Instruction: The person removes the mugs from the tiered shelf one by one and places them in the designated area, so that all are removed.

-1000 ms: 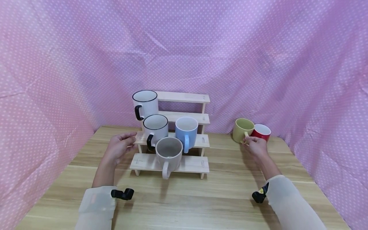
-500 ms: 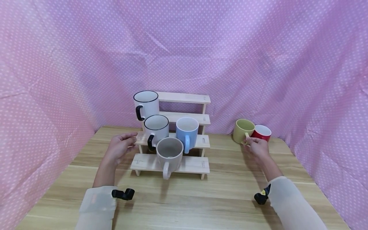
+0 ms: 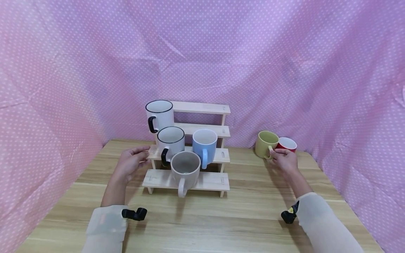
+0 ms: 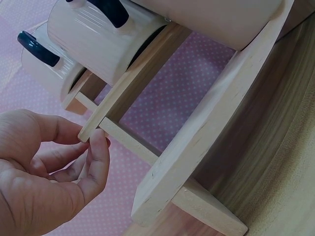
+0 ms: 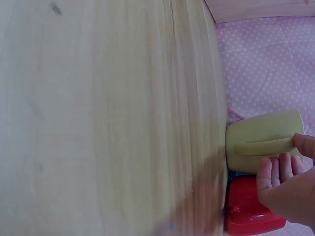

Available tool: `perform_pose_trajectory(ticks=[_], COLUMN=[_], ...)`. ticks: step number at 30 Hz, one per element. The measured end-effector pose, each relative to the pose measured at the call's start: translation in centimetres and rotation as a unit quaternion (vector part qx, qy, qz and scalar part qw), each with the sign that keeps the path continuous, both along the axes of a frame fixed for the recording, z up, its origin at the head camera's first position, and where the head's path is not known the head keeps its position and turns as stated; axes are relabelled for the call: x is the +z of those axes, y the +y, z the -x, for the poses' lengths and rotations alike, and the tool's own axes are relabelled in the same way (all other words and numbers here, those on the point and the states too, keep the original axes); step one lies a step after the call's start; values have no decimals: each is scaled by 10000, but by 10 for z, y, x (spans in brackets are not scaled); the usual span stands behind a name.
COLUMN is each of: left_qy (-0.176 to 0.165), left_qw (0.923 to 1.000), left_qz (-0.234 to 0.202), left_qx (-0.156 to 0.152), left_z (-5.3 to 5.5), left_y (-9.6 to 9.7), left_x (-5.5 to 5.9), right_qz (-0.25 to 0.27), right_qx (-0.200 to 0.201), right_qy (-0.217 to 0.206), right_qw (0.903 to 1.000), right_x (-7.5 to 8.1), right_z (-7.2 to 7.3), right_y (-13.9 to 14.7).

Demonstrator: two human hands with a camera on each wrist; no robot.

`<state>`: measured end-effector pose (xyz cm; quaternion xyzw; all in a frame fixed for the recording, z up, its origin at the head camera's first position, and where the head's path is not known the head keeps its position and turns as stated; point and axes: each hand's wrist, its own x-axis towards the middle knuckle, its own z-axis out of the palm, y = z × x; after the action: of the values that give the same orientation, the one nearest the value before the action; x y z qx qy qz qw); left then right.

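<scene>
My left hand [image 3: 130, 162] pinches the left end of a board on the wooden stepped rack [image 3: 215, 180], thumb and fingertips meeting at its edge in the left wrist view. My right hand [image 3: 285, 162] holds the handle of a yellow-green mug [image 5: 263, 125] between thumb and fingers; the mug stands upright at the table's back right. A red mug [image 5: 246, 209] with a white inside sits right beside it, partly hidden behind the hand in the head view.
On the rack stand two white mugs with black rims and handles, one high [image 3: 162, 117] and one lower [image 3: 172, 142], a light blue mug [image 3: 205, 144] and a grey-beige mug [image 3: 186, 168] on the lowest step. Pink dotted cloth [image 3: 202, 52] hangs behind the wooden table [image 3: 202, 225].
The right hand and wrist have shifted very slightly to the right, still at the yellow-green mug's handle. The left hand, rack and mugs keep their places.
</scene>
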<state>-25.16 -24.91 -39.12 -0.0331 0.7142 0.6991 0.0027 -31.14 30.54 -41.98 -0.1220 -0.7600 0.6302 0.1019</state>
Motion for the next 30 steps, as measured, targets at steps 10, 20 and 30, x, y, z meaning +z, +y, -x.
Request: perform_pose_trajectory(ticks=[10,20,30], left_qy=[5,10,43], left_qw=[9999,9999,9999], left_qz=[-109,-122,-123], left_qx=[7,-47,-84], left_z=[1,0,1], left_y=[-1,-4,-2], left_x=[0,-1,-2], right_qz=[-843,-1213,-1639], right_qx=[-745,-521,235], right_qy=[546,1413,2305], right_qw=[9922,9811,9589], right_x=[29,68,105], right_z=[8,19,23], right_y=[-12,-47,-89])
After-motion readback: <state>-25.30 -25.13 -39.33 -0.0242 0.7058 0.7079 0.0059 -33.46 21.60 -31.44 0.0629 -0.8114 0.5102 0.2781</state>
